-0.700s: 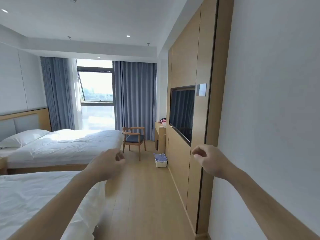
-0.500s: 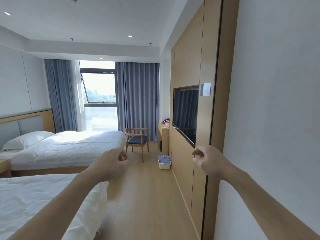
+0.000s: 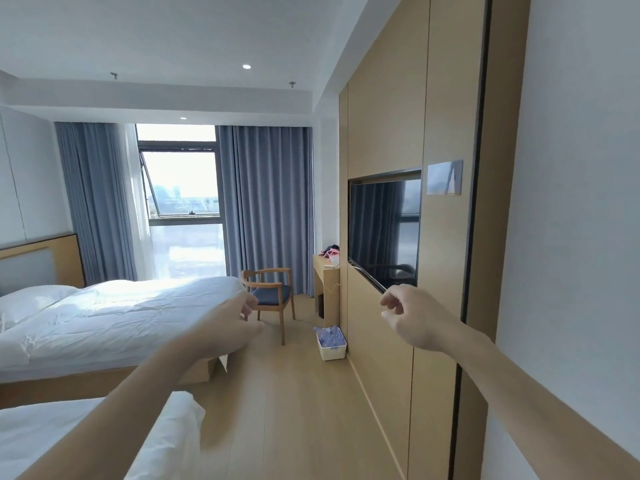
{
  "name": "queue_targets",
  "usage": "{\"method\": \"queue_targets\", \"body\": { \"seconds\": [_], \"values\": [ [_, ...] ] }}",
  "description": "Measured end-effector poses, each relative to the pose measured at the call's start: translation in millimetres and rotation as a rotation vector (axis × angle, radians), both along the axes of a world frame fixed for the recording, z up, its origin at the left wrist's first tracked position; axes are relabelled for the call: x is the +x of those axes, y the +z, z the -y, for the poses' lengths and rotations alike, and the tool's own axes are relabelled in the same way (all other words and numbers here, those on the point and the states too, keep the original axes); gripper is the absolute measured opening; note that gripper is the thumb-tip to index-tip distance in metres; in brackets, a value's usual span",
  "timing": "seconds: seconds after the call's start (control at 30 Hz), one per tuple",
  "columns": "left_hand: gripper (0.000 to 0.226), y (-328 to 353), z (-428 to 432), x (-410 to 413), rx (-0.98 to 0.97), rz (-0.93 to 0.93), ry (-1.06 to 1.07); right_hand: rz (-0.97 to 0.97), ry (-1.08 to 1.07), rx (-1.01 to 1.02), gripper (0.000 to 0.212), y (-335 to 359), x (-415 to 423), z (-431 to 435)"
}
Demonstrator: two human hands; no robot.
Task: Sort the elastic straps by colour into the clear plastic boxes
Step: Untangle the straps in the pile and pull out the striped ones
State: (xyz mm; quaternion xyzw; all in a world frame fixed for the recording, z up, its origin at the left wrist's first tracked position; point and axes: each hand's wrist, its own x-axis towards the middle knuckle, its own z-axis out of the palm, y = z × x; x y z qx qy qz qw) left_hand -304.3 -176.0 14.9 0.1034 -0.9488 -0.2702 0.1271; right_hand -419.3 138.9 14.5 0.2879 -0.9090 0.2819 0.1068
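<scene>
While no boxes show, my left grip and right grip hover loosely curled, empty. That pink heap on the far table may be straps.

Single head-worn view, wide-angle, straight lines bowed at frame edges. Camera aimed forward along room, tilted slightly down; ceiling and floor both taken in. Forearms entered from bottom corners; left hand and right hand caught nearest, at mid-height. Armchair and white basket seen far off between hands, window beyond. Television viewed obliquely, just past right hand. Two beds placed left of left hand.
</scene>
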Motion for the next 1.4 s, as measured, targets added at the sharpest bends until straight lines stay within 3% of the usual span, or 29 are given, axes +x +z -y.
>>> {"method": "queue_targets", "body": {
  "seconds": [0.4, 0.7, 0.83, 1.03, 1.4],
  "values": [
    [0.039, -31.4, 81.5, -216.9, 0.01, 0.032, -0.055, 0.066, -0.007, 0.075, 0.009, -29.5, -193.3, 80.8],
    [0.033, -34.3, 150.4, -413.8, -0.029, -0.004, -0.021, 0.176, 0.042, 0.161, 0.008, -33.6, -408.9, 144.4],
    [0.025, -30.1, 192.8, -490.4, 0.006, -0.077, 0.026, 0.178, 0.092, 0.14, 0.009, -24.9, -501.2, 198.8],
    [0.026, -52.9, 260.0, -599.3, 0.021, -0.022, 0.043, 0.214, 0.184, 0.19, 0.012, -46.4, -607.2, 287.9],
    [0.024, -59.4, 412.2, -824.3, 0.037, 0.027, -0.026, 0.266, 0.081, 0.236, 0.012, -44.2, -826.8, 424.7]
  ]
}}
